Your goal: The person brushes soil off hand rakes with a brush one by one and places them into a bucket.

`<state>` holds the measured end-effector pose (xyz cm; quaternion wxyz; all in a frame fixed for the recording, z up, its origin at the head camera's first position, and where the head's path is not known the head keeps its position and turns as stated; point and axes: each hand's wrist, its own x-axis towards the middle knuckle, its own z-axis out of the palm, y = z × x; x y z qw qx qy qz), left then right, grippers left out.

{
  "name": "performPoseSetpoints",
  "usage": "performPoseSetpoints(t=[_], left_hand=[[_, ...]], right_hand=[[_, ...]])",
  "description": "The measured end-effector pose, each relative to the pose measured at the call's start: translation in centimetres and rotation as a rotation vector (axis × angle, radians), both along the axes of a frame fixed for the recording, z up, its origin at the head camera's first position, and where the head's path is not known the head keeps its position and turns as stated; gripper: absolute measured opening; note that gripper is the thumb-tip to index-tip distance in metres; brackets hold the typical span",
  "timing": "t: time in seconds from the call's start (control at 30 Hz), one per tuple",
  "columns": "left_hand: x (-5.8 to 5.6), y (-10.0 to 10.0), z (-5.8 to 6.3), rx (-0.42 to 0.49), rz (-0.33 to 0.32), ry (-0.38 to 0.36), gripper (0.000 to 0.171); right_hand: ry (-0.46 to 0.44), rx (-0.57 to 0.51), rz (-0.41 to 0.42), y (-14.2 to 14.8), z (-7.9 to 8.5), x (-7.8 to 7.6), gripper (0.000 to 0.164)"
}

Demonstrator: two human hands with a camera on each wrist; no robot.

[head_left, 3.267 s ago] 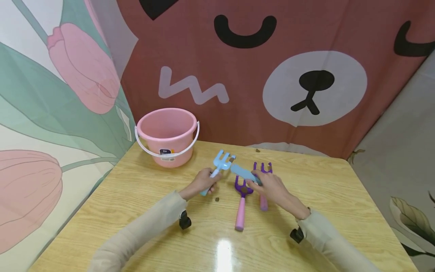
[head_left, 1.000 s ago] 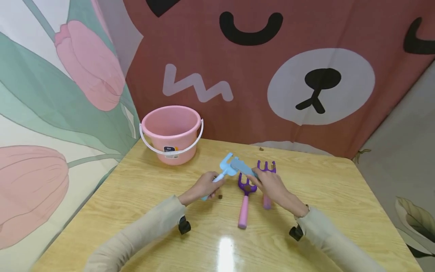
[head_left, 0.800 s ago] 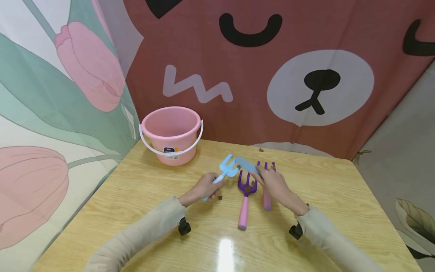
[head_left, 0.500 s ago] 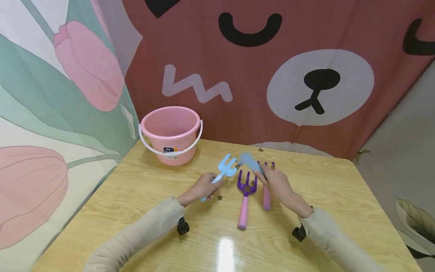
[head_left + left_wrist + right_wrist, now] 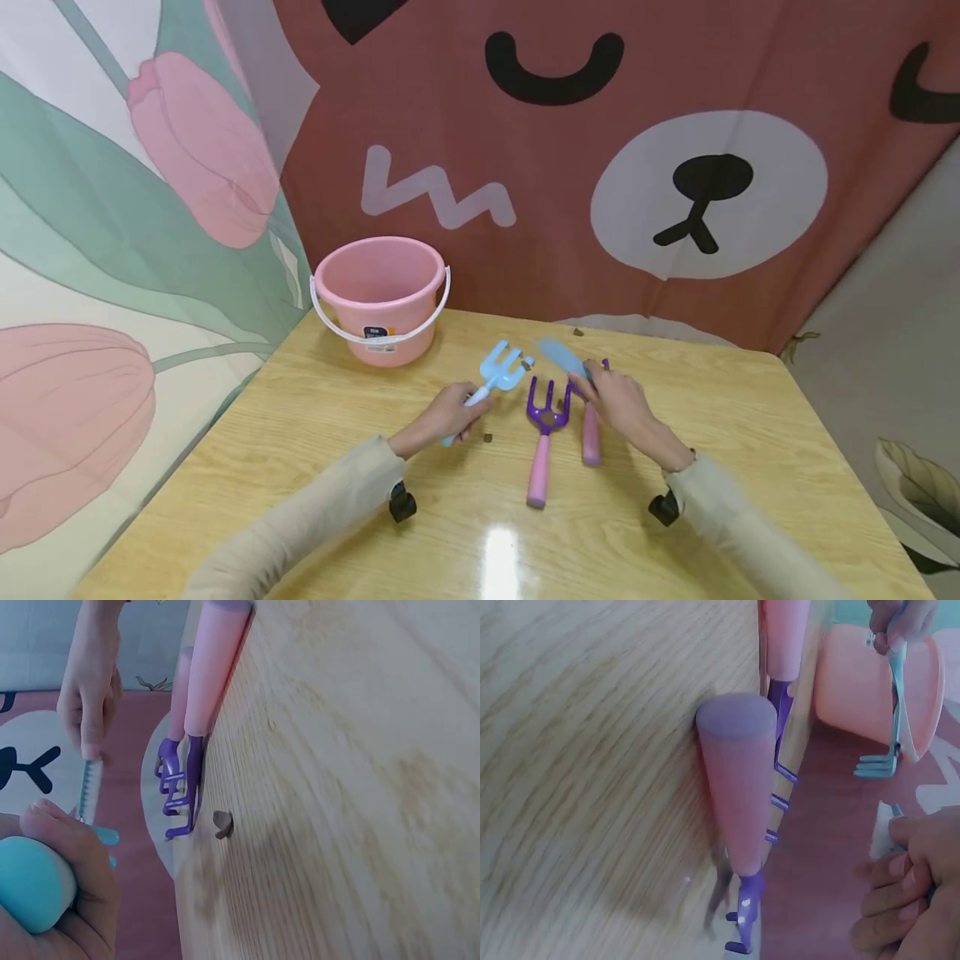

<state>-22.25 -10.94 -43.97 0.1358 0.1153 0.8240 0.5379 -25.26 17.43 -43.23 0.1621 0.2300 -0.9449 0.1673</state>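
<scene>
My left hand [image 5: 454,408] grips the handle of a light blue garden hand fork [image 5: 492,375], its tines pointing away from me. A brown crumb [image 5: 527,365] sits at its right-hand tine. In my right hand [image 5: 621,406] is a blue brush [image 5: 561,356], its head just right of those tines; the left wrist view shows its pale bristles [image 5: 93,793]. Below the brush lies a purple hand fork with a pink handle [image 5: 537,475], brown bits on its head. A second pink-handled fork [image 5: 591,442] lies to its right, its head mostly hidden by my right hand.
A pink bucket [image 5: 408,321] with a white handle stands at the back left of the wooden table [image 5: 360,517]. Loose brown bits lie on the tabletop, one crumb [image 5: 488,437] near my left hand and another [image 5: 578,332] by the back edge. Printed cloth hangs behind.
The brush has passed over the blue fork's tines and now stands off to their right, my right hand shifting right with it. The left hand keeps its grip, nearly still.
</scene>
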Motion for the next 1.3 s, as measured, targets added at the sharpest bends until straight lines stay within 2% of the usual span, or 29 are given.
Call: performPoseSetpoints(t=[0.1,0.27,0.33,0.47,0.57,0.67,0.73,0.9,0.97,1.03,1.17,1.3], left_hand=[[0.1,-0.1,-0.1,0.010,0.007,-0.014,0.023],[-0.1,0.0,0.1,0.017,0.008,-0.007,0.019],[-0.2,0.0,0.3,0.018,0.005,0.004,0.018],[-0.2,0.1,0.6,0.015,0.008,0.016,0.021],[0.0,0.1,0.5,0.003,0.017,-0.004,0.024],[0.1,-0.1,0.2,-0.001,0.025,-0.021,0.027],[0.1,-0.1,0.0,0.006,0.026,-0.024,0.027],[0.0,-0.1,0.4,0.014,0.012,-0.005,0.023],[0.0,-0.1,0.7,0.016,0.004,0.005,0.024],[-0.1,-0.1,0.9,0.016,0.000,0.012,0.024],[-0.1,-0.1,0.6,0.020,0.000,-0.008,0.026],[0.1,-0.2,0.1,0.034,0.014,-0.039,0.021]], right_hand=[[0.000,-0.026,0.020,-0.1,0.1,0.3,0.023],[0.001,-0.040,0.194,-1.9,0.5,1.2,0.029],[0.005,-0.046,0.229,-2.3,0.6,1.3,0.029],[0.004,-0.040,0.138,-1.7,0.2,0.5,0.032],[-0.065,-0.057,0.036,-0.7,-0.2,-0.2,0.034],[-0.114,-0.088,-0.011,-0.2,-0.2,-0.2,0.033],[-0.102,-0.090,0.002,-0.3,0.0,0.0,0.035],[-0.047,-0.055,0.156,-1.7,0.5,0.7,0.037],[-0.049,-0.047,0.187,-2.0,0.5,0.6,0.033],[-0.050,-0.047,0.151,-1.9,0.4,0.4,0.033],[-0.096,-0.064,0.011,-0.6,0.1,-0.4,0.031],[-0.140,-0.078,-0.016,0.3,-0.3,-0.7,0.034]])
